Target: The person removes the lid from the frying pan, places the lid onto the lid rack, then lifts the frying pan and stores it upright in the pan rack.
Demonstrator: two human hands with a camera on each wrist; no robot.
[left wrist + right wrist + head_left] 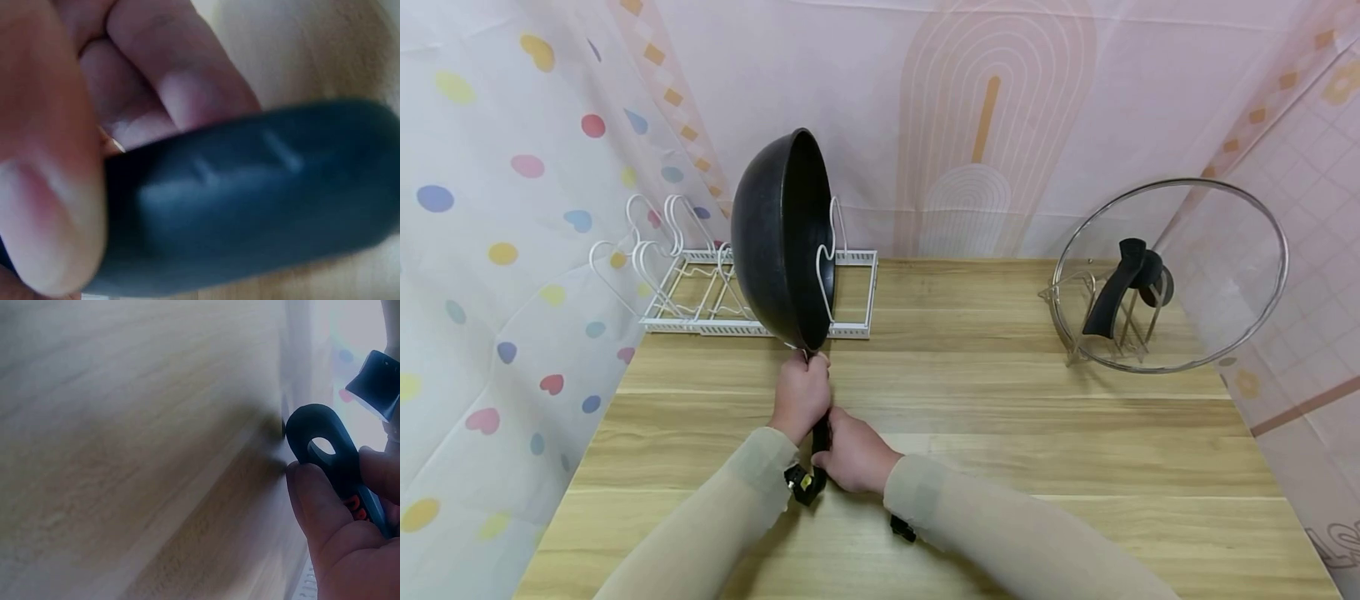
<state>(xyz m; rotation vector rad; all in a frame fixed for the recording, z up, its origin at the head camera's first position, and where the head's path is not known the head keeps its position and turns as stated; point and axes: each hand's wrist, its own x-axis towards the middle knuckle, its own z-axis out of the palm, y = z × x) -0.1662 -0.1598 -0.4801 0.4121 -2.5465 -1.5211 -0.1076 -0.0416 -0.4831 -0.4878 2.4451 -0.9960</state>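
A black wok (760,237) stands on its side in the white wire rack (852,329), with its open face turned to the right and its handle toward me. My left hand (802,390) grips the handle close to the bowl. Lower down the same handle, my right hand (856,450) holds it near its end. The left wrist view shows thumb and fingers around the dark handle (262,194). In the right wrist view, thumb and fingers pinch the handle (322,419) just behind its hanging hole.
At the right, a glass lid (1225,275) with a black knob handle (1112,296) leans upright in a small wire stand (1072,350). White wire dividers (643,258) rise from the rack's left part. Patterned curtains (865,100) hang behind the wooden table (1037,433) and along its sides.
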